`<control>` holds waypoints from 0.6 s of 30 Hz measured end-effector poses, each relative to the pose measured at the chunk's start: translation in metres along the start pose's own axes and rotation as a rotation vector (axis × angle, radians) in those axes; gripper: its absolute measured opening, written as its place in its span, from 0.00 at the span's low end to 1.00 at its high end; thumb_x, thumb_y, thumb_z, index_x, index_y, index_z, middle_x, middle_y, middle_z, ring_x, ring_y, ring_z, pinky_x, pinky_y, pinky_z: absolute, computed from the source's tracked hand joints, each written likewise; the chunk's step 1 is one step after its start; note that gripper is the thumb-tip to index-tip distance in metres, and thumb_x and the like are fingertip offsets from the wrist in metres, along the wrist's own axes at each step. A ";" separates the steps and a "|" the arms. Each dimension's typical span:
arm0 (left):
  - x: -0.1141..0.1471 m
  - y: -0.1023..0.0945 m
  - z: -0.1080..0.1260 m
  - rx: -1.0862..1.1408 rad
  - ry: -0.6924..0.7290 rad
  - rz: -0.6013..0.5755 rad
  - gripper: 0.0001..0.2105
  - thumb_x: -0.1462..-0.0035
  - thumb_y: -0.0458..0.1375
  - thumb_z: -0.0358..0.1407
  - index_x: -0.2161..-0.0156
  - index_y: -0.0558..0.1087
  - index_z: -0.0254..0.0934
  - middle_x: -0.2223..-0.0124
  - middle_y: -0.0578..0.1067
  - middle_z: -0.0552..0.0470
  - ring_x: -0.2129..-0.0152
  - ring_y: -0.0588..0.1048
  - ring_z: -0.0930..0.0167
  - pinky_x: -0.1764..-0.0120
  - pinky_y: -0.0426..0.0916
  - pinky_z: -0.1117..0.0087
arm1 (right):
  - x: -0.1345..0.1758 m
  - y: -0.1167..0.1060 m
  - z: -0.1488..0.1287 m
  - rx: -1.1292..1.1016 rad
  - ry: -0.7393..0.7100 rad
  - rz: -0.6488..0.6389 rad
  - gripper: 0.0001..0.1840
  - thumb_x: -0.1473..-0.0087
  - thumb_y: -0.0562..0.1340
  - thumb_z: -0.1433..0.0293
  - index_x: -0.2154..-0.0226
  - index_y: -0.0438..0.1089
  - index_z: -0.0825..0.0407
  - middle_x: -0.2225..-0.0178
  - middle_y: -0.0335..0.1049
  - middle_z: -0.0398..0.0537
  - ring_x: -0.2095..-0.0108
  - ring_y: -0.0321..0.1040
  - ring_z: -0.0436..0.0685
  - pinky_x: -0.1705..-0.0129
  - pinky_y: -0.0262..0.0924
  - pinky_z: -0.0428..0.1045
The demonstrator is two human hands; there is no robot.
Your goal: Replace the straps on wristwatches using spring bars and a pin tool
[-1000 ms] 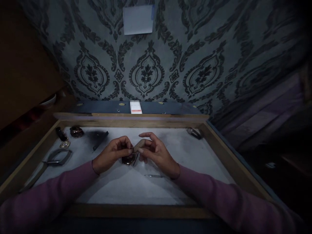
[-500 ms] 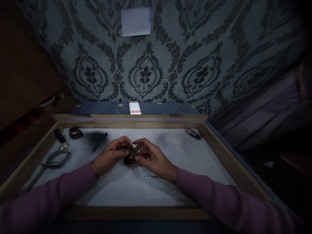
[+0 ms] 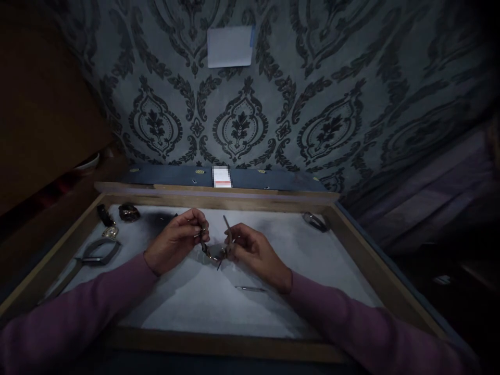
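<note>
A wristwatch (image 3: 215, 252) hangs between my two hands over the white surface (image 3: 187, 307), its round case low in the middle and its strap bent upward on both sides. My left hand (image 3: 175, 240) pinches one strap end. Fingers of my right hand (image 3: 255, 252) are closed on the other strap side near the case, with that strap's tip poking up above them. A thin metal tool (image 3: 250, 288) lies below my right hand. Small details of the buckle are too dark to make out.
A wooden rim (image 3: 219, 342) frames the white surface. At the left lie a dark watch (image 3: 128, 212), a watch with a pale dial (image 3: 110, 232) and a grey-strapped watch (image 3: 100, 251). Another watch (image 3: 315, 222) lies far right. A white card (image 3: 222, 177) stands on the back ledge.
My hands have drawn slightly apart, and the watch between them has opened from a bunched shape into a wide curve. More of the thin tool shows. The view has shifted a little.
</note>
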State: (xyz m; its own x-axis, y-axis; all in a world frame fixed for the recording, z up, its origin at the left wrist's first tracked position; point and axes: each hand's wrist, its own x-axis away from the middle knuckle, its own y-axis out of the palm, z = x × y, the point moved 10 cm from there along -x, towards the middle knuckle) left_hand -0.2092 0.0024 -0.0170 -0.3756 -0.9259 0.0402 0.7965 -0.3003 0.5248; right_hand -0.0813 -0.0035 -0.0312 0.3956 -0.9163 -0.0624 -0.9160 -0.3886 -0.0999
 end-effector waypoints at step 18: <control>-0.002 -0.037 -0.013 -0.106 -0.071 0.275 0.06 0.57 0.59 0.26 0.70 0.69 0.34 0.76 0.68 0.55 0.78 0.68 0.74 0.69 0.73 0.69 | -0.006 -0.022 0.045 -0.646 0.323 0.225 0.14 0.63 0.74 0.72 0.74 0.70 0.56 0.76 0.76 0.44 0.78 0.71 0.46 0.75 0.65 0.39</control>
State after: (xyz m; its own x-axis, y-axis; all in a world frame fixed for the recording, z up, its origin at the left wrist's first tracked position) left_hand -0.2319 0.0119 -0.0477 -0.1676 -0.9587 0.2297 0.9168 -0.0659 0.3940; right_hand -0.0609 0.0151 -0.0728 0.2460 -0.9243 0.2917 -0.8687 -0.0768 0.4893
